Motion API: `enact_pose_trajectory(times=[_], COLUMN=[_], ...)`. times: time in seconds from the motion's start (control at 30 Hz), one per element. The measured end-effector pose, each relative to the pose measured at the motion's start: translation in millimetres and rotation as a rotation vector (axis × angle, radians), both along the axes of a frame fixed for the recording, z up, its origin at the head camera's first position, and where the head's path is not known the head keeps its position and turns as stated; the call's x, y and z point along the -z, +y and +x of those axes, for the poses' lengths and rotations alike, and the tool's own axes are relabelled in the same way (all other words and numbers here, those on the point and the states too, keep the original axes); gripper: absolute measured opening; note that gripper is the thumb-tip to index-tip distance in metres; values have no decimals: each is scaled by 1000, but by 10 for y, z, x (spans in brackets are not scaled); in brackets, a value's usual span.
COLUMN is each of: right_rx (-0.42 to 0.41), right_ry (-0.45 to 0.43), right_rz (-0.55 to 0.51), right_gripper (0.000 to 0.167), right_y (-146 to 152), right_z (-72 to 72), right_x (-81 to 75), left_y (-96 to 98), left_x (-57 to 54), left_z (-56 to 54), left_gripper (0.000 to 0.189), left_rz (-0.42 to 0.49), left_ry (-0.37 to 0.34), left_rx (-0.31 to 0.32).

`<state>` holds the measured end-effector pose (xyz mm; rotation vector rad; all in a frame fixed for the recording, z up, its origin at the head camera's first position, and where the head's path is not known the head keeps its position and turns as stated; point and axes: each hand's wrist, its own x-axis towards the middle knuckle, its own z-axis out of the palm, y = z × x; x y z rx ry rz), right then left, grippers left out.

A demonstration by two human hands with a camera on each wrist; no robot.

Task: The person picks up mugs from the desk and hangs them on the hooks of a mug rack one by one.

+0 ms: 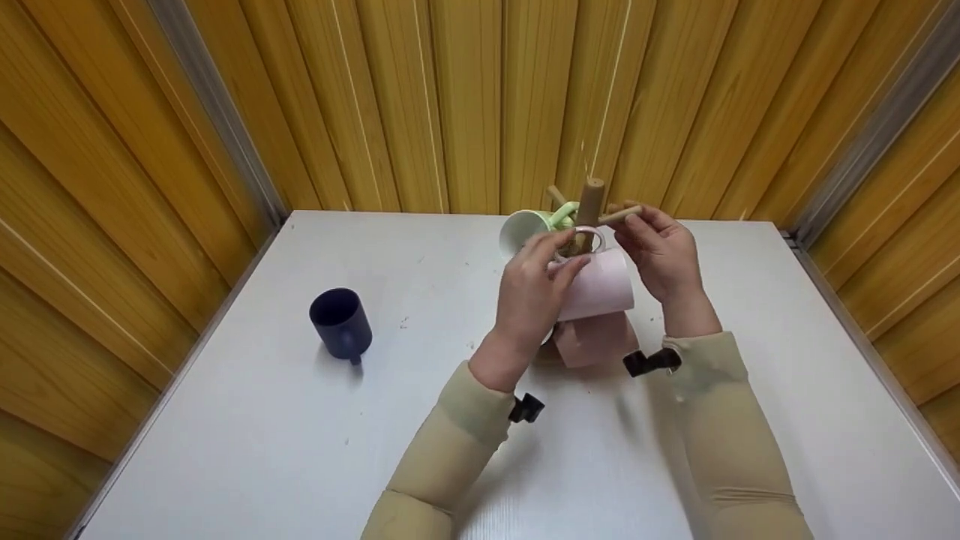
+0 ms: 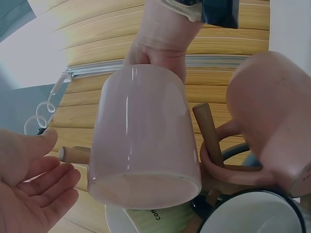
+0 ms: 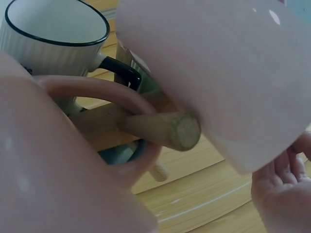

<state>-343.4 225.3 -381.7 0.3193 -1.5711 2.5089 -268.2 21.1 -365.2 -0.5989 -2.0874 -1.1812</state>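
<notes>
A pale pink mug [image 1: 600,289] lies sideways against the wooden mug tree [image 1: 591,202], its handle uppermost in front of the post. My left hand [image 1: 525,292] is at its mouth end, fingertips close to the handle. Those fingers [image 2: 53,187] look loosely extended in the left wrist view, with a gap to the mug's body. My right hand [image 1: 667,259] pinches the end of a peg [image 1: 619,216] on the right side; the mug hides its fingertips in the left wrist view. Below, a dusty pink mug [image 3: 63,160] hangs by its handle on another peg [image 3: 184,131].
A light green mug [image 1: 525,232] hangs on the tree's left side. Lower down is a white ribbed mug [image 3: 53,56] with a black rim. A navy mug [image 1: 345,330] stands upright on the white table [image 1: 247,420] at left. Wood-look panels [image 1: 465,105] enclose the table.
</notes>
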Motion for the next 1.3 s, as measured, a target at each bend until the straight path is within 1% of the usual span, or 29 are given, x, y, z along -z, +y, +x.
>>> enact_pose_trajectory(times=[0.07, 0.17, 0.23, 0.3, 0.4, 0.5, 0.6, 0.7, 0.8, 0.93, 1.0, 1.1, 1.2, 1.3], right_rx=[-47, -101, -127, -121, -81, -20, 34, 87, 175, 339, 397, 443, 472, 502], right_ry=[18, 61, 94, 119, 136, 139, 160, 212, 270, 348, 409, 531, 658, 751], right_rz=[-49, -84, -106, -113, -124, -131, -138, -137, -76, 113, 189, 276, 347, 412], right_gripper=[14, 15, 16, 16, 15, 16, 20, 23, 26, 25, 23, 22, 26, 28], right_y=[-8, -25, -34, -46, -66, -101, -138, -167, -193, -238, -263, -314, -374, -443], right_z=[-20, -26, -19, -1, 36, 70, 95, 122, 163, 236, 273, 319, 345, 356], right_x=[21, 49, 70, 89, 114, 135, 156, 185, 216, 229, 224, 214, 203, 183], left_y=[38, 61, 59, 45, 9, -42, -96, -153, -204, -248, -255, -262, -265, -262], left_x=[-34, -51, -53, -52, -56, -71, -98, -115, -130, -172, -199, -244, -286, -327], left_z=[-32, -64, -76, -82, -101, -141, -195, -252, -312, -412, -468, -551, -628, -702], left_gripper=[30, 21, 17, 16, 13, 13, 14, 15, 16, 16, 16, 18, 20, 20], left_rz=[-43, -89, -92, -81, -41, -4, 21, 38, 53, 65, 65, 51, 26, -14], left_ry=[-9, 8, 33, 50, 47, 15, -42, -111, -170, -230, -253, -285, -319, -340], left_rx=[-14, -48, -51, -38, -14, -5, 3, 10, 9, -21, -34, -47, -55, -75])
